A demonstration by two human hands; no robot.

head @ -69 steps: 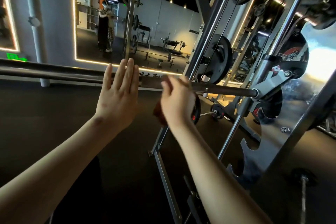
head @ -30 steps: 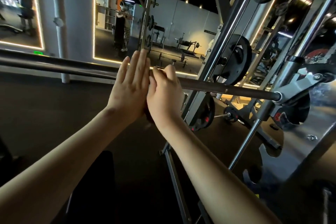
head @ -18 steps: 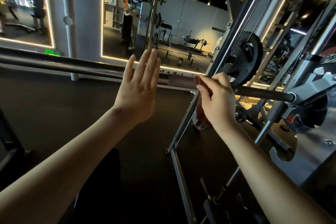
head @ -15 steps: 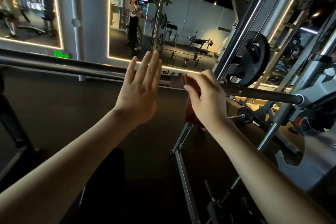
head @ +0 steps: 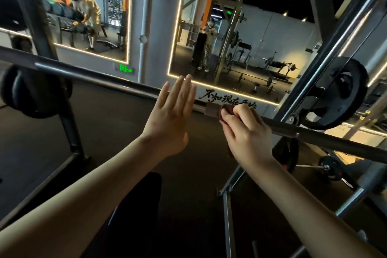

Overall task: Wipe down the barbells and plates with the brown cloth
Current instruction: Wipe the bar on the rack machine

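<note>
Dim hall overall. The dark rubber floor [head: 104,132] swallows detail across the lower half. Brightest sources are the warm LED strips [head: 177,27] edging the tall wall mirrors, small ceiling spots [head: 285,14] upper right, and a yellowish glow mid-right. Hard glare streaks the slanted chrome upright [head: 354,16], upper right. The long dark steel bar [head: 94,76] bows with wide-angle distortion, and uprights lean at the edges. The round black plate [head: 31,94] at the left edge is soft and smeared. The brown cloth [head: 227,109] at centre reads dull red, its folds lost.

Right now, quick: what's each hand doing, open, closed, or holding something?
Left hand: open, fingers straight, holding nothing.
Right hand: grips the brown cloth against the barbell.
</note>
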